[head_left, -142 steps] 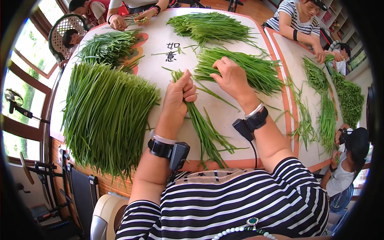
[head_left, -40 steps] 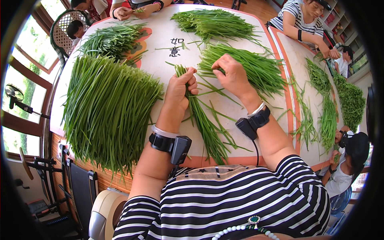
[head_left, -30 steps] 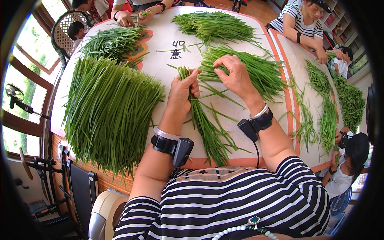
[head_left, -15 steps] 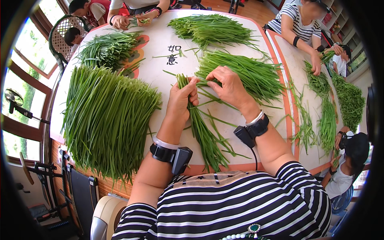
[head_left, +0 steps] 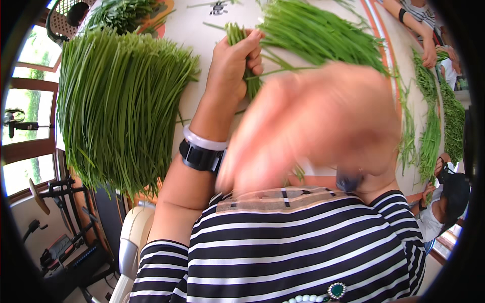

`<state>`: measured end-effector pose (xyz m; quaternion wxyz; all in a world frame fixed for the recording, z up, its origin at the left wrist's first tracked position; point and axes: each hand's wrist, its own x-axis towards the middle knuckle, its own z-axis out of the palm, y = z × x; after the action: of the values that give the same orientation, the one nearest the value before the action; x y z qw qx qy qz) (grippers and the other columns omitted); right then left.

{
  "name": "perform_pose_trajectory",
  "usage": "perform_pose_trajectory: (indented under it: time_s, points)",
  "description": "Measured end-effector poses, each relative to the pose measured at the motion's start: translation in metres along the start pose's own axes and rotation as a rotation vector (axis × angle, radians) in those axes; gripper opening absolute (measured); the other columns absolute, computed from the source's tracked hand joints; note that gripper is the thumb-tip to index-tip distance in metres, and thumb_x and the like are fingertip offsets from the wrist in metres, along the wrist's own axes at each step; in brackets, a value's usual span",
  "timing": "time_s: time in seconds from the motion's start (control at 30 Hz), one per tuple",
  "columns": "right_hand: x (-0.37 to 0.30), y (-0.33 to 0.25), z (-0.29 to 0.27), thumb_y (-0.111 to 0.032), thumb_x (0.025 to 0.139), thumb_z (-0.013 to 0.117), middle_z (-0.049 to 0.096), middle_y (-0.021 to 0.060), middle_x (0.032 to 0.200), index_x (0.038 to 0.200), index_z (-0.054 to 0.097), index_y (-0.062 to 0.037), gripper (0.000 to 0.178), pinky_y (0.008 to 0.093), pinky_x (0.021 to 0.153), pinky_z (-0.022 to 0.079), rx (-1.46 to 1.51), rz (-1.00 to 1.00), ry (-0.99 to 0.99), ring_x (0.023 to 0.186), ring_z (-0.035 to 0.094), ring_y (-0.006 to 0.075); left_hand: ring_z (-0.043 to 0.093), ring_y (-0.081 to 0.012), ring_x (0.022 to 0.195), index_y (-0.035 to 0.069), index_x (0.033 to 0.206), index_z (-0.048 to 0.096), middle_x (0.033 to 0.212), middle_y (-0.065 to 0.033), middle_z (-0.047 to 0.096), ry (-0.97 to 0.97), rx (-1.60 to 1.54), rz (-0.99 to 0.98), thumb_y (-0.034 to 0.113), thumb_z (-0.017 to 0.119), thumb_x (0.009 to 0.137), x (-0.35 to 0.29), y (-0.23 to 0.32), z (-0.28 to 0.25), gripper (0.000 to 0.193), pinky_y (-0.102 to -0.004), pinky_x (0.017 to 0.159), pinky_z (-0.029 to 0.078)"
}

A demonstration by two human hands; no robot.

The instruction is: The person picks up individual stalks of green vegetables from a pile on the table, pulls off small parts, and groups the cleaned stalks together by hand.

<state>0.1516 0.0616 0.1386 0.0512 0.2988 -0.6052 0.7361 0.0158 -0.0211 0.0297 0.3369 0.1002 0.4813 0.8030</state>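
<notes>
My left hand (head_left: 230, 68) is closed around a small bunch of green garlic chives (head_left: 235, 33), their cut ends sticking up above the thumb. Below the fist, much of that bunch is hidden behind my right hand. Raised close to the camera, my right hand (head_left: 318, 121) is smeared by motion, so its fingers and anything in them cannot be made out. To the left of my left arm lies a tall, dense heap of garlic chives (head_left: 121, 111). Another pile of chives (head_left: 323, 38) is spread beyond my right hand.
More chives (head_left: 118, 15) lie at the far left of the white table (head_left: 194, 55). On the right, loose strands (head_left: 429, 146) run along an adjoining table, where a co-worker's arm (head_left: 424, 35) reaches in. Another person in a dark cap (head_left: 452, 194) is at the right edge.
My right hand has left the bunch and come up toward the camera. My left hand still grips the chives. The view has tilted downward.
</notes>
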Motion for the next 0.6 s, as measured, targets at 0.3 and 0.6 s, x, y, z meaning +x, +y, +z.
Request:
perform_pose_trajectory:
  time_s: [0.3, 0.6]
  points:
    - [-0.015, -0.015, -0.001, -0.005, 0.094, 0.057, 0.069, 0.0148, 0.093, 0.103, 0.066, 0.0053, 0.016, 0.0239, 0.059, 0.048, 0.077, -0.126, -0.273, 0.074, 0.063, 0.0131, 0.037, -0.0075, 0.053, 0.002, 0.098, 0.057, 0.066, 0.0023, 0.042, -0.033, -0.116, -0.049, 0.016, 0.062, 0.095, -0.010, -0.010, -0.006, 0.015, -0.0223, 0.047, 0.031]
    - [-0.002, 0.017, -0.079, -0.008, 0.089, 0.064, 0.064, 0.0074, 0.074, 0.094, 0.068, 0.0007, 0.011, 0.0265, 0.060, 0.048, -0.878, 0.283, 0.321, 0.068, 0.062, 0.0117, 0.029, -0.0046, 0.050, 0.006, 0.101, 0.056, 0.067, 0.0029, 0.038, -0.484, -0.715, -0.064, 0.025, 0.049, 0.103, -0.006, 0.029, -0.035, 0.021, -0.0169, 0.039, 0.027]
